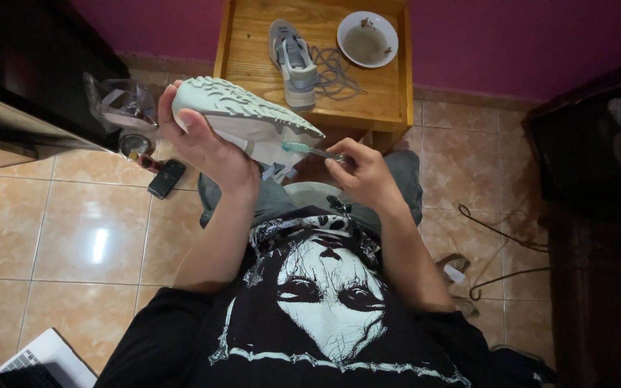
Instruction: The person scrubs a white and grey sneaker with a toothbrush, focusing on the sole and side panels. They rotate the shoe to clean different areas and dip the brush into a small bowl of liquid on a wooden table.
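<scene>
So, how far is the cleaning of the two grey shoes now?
Done: the laces are out, lying beside the second grey sneaker on the small wooden table. In hand: the left hand holds the pale grey sneaker sole-up while the right hand works a teal toothbrush against its edge. Left: the table sneaker looks untouched, and both need relacing.

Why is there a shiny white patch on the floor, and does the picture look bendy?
In the head view, the white patch is glare on the glossy floor tiles; the dark cabinet at right sits in shadow; edges bend like a wide lens; the shoe in the left hand and the toothbrush in the right hand look sharp.
</scene>
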